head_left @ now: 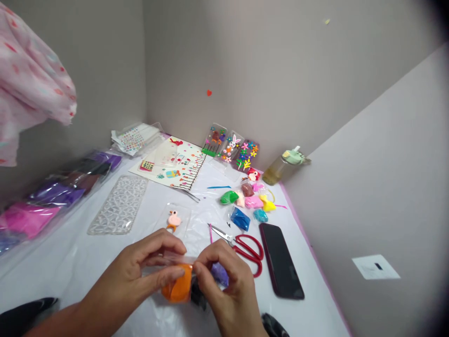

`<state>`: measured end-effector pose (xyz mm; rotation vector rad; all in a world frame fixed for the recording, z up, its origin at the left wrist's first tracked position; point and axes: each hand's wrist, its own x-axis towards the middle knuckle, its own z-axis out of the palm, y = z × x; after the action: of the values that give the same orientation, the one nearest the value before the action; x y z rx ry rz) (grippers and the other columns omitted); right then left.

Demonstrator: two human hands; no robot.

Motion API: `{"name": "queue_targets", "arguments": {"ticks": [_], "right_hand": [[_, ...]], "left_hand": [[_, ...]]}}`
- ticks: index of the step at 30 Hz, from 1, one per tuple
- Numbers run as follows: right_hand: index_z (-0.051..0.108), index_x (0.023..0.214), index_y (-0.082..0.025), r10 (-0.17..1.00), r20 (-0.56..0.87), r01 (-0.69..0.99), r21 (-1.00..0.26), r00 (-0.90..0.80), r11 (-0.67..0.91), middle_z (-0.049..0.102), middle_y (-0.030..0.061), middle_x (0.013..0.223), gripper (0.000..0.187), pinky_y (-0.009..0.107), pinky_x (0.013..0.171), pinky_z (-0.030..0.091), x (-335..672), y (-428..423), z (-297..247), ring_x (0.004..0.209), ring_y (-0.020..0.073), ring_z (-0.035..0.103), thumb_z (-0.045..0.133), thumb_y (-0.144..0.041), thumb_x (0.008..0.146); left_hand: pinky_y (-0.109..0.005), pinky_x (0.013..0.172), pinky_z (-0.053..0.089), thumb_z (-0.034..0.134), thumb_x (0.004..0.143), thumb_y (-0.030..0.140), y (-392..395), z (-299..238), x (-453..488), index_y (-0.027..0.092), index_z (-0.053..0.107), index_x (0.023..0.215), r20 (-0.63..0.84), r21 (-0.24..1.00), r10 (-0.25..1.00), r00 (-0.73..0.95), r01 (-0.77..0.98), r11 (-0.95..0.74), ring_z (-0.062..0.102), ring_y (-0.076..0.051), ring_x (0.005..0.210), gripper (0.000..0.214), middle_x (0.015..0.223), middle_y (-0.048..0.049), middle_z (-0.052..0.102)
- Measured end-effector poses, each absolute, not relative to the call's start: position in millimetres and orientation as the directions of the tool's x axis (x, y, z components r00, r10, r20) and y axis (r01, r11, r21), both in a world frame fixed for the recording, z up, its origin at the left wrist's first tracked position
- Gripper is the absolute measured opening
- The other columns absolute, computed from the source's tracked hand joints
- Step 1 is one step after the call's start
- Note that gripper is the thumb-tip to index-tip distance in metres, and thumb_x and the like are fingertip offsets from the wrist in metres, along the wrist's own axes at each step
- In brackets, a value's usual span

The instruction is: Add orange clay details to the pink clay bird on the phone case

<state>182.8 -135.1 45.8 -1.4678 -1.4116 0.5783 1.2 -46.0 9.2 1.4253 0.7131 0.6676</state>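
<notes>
Near the front of the table, both hands are on a clear plastic packet of orange modelling clay (178,286). My left hand (149,267) pinches the packet's left side, thumb lying over the orange lump. At the packet's upper right edge, the thumb and forefinger of my right hand (228,285) are pressed together on the plastic. Beneath and behind the right hand show a purple packet (220,274) and a black one (199,296), both partly hidden. Just beyond my left hand lies a pale pink clay bird with orange legs (174,219) on a clear sheet.
Red-handled scissors (250,248) and a dark phone (281,262) lie to the right. Several clay packets (240,218) are grouped behind them, near a bottle (282,166). A patterned clear phone case (121,206), a drawing sheet (189,164) and decorated cases (229,149) lie farther back.
</notes>
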Motion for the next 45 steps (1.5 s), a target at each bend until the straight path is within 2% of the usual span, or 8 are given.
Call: {"name": "queue_targets", "arguments": {"ticks": [10,17,23,27,32,36,40,45], "right_hand": [[0.067,0.082,-0.021,0.963,0.205,0.422,-0.899,0.175,0.115,0.067,-0.0005,0.080,0.009,0.020,0.065,0.047,180.6,-135.7,44.3,0.073,0.0125,0.061,0.070,-0.020,0.091],[0.067,0.079,-0.020,0.956,0.276,0.502,-0.843,0.102,0.190,0.066,0.0001,0.076,0.018,0.021,0.064,0.045,183.4,-137.6,39.2,0.069,0.0121,0.061,0.063,-0.018,0.096],[0.078,0.082,-0.021,0.995,0.055,0.348,-0.937,0.087,0.021,0.070,0.0009,0.080,0.019,0.022,0.071,0.048,188.8,-133.1,38.5,0.076,0.0136,0.064,0.068,-0.024,0.097],[0.079,0.080,-0.021,0.983,-0.021,0.292,-0.954,0.181,-0.074,0.069,0.0010,0.078,0.017,0.023,0.064,0.045,205.6,-120.4,40.8,0.070,0.0136,0.060,0.071,-0.030,0.092],[0.074,0.091,-0.017,0.909,0.101,0.435,-0.895,0.405,-0.094,0.066,0.0028,0.070,0.036,0.029,0.060,0.050,248.8,-89.5,37.4,0.062,0.0183,0.061,0.061,-0.051,0.092],[0.069,0.113,-0.015,0.818,0.240,0.576,-0.807,0.522,-0.131,0.070,0.0121,0.099,0.041,0.038,0.070,0.053,274.8,-77.6,25.0,0.073,0.0229,0.063,0.062,-0.046,0.087],[0.070,0.107,-0.018,0.774,0.356,0.686,-0.714,0.523,-0.136,0.069,0.0102,0.093,0.031,0.041,0.078,0.050,274.1,-86.0,17.2,0.079,0.0256,0.061,0.061,-0.038,0.085],[0.072,0.107,-0.020,0.808,0.354,0.700,-0.708,0.470,-0.096,0.071,0.0053,0.082,0.030,0.031,0.065,0.049,253.7,-98.3,22.5,0.064,0.0190,0.059,0.056,-0.043,0.097]], "left_hand": [[-0.016,0.074,0.055,0.070,0.097,0.042,-45.0,16.4,-2.8,0.028,0.076,0.082,0.063,0.991,0.768,0.637,0.054,-0.126,0.069,-0.013,0.076,0.021,0.079,0.0034,0.072],[-0.019,0.071,0.057,0.072,0.093,0.045,-45.9,13.0,-4.2,0.026,0.076,0.083,-0.008,0.997,0.748,0.664,0.066,-0.048,0.072,-0.016,0.077,0.021,0.080,0.0024,0.072],[-0.019,0.069,0.052,0.066,0.098,0.048,-41.9,8.5,-8.3,0.026,0.071,0.079,0.039,0.981,0.741,0.671,0.114,-0.155,0.067,-0.014,0.072,0.030,0.076,0.0045,0.069],[-0.020,0.071,0.053,0.061,0.099,0.053,-24.7,17.3,-17.9,0.030,0.074,0.084,0.072,0.958,0.763,0.642,0.168,-0.231,0.072,-0.016,0.076,0.030,0.078,0.0052,0.074],[-0.022,0.077,0.053,0.060,0.097,0.063,8.0,35.6,-40.5,0.038,0.072,0.095,0.215,0.899,0.898,0.385,0.282,-0.336,0.072,-0.018,0.086,0.028,0.084,0.0069,0.075],[-0.031,0.082,0.056,0.062,0.094,0.066,27.2,44.6,-37.9,0.040,0.069,0.109,0.236,0.918,0.926,0.295,0.244,-0.311,0.073,-0.022,0.088,0.031,0.089,0.0043,0.074],[-0.039,0.085,0.059,0.065,0.093,0.060,36.8,38.4,-22.1,0.037,0.062,0.126,0.231,0.950,0.933,0.275,0.145,-0.277,0.072,-0.022,0.088,0.041,0.114,0.0001,0.068],[-0.042,0.093,0.057,0.061,0.097,0.051,35.0,22.1,-9.5,0.027,0.056,0.129,0.220,0.957,0.933,0.284,0.123,-0.263,0.067,-0.018,0.085,0.041,0.113,-0.0023,0.064]]}}
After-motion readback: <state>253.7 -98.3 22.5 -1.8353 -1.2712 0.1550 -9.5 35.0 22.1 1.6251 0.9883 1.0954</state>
